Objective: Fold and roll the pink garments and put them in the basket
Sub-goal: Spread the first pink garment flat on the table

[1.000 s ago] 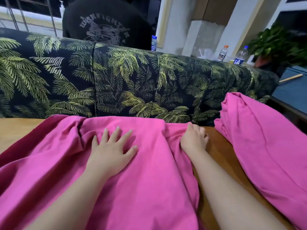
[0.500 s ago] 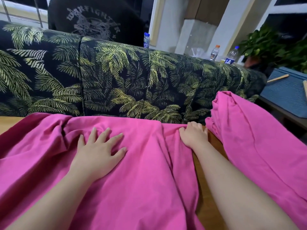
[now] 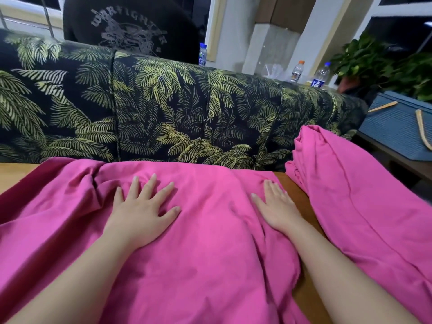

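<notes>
On the wooden table (image 3: 301, 192), left hand (image 3: 142, 213) and right hand (image 3: 278, 206) press flat, fingers spread, on the pink garment (image 3: 210, 253), probably smoothing creases before folding.

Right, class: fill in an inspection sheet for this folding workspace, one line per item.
Surface: wooden table, mostly covered by cloth.
Job's things: pink garment spread flat, wrinkled; second pink garment heaped at right; blue basket beyond it.
Clutter: nothing seen on the table.
Hands: left hand and right hand press flat on the spread garment, fingers straight.
Cables: nothing seen.
Surroundings: palm-print sofa, bottles, plant.
</notes>
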Available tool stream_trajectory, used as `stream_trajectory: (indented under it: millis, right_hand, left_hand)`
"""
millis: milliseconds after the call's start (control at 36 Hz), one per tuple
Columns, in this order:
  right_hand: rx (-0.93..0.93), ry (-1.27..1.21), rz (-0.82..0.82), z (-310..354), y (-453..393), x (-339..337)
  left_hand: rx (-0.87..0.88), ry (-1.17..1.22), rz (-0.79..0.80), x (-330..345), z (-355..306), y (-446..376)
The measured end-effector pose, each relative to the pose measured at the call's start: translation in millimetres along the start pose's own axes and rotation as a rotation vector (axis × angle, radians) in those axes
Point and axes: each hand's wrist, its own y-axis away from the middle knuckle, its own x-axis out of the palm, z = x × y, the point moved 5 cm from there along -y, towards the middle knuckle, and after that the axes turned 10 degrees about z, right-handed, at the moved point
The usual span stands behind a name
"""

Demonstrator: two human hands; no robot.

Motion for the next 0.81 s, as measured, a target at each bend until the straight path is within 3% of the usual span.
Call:
stream_trajectory:
  millis: [139,250,306,389,472,556,639,694,750,806]
  right_hand:
    - [0.075,-0.030,0.081,36.7,18.8,-11.5]
    - [-0.222,-0.140,-0.102,137.1,38.0,-31.4]
    - [-0.382,-0.264,-0.128,191.7,47.4,-37.1]
    - [-0.491,-0.468,-0.112,255.0,53.7,-30.9]
    - [-0.410,-0.606,-0.116,276.4,46.6,-9.7]
    - [-0.353,-0.427,-0.122,278.0,43.2,12.7]
    - [-0.402,-0.196,-0.084,284.1,45.8,24.9]
    - [-0.414,-0.129,-0.063,286.4,46.2,26.0]
    - [-0.410,-0.114,-0.051,286.4,45.2,25.5]
    - [-0.411,-0.102,-0.048,286.7,45.1,25.9]
  left_hand:
    - [0.003,-0.030,0.005,2.5,-6.4,11.6]
    - [0.016,0.065,-0.032,3.7,-15.5,24.1]
    - [0.059,0.296,-0.164,1.1,-14.8,29.6]
    - [0.137,0.865,-0.496,-13.5,2.5,45.4]
    - [-0.014,0.916,-0.769,-29.6,39.6,62.6]
    - [-0.119,0.786,-0.911,-47.2,82.2,65.9]
    - [-0.198,0.622,-0.786,-57.9,123.8,50.6]
    - [-0.216,0.569,-0.540,-55.3,148.2,33.3]
    - [-0.118,0.530,-0.313,-50.0,159.9,16.3]
    - [-0.106,0.308,-0.143,-43.8,165.3,3.2]
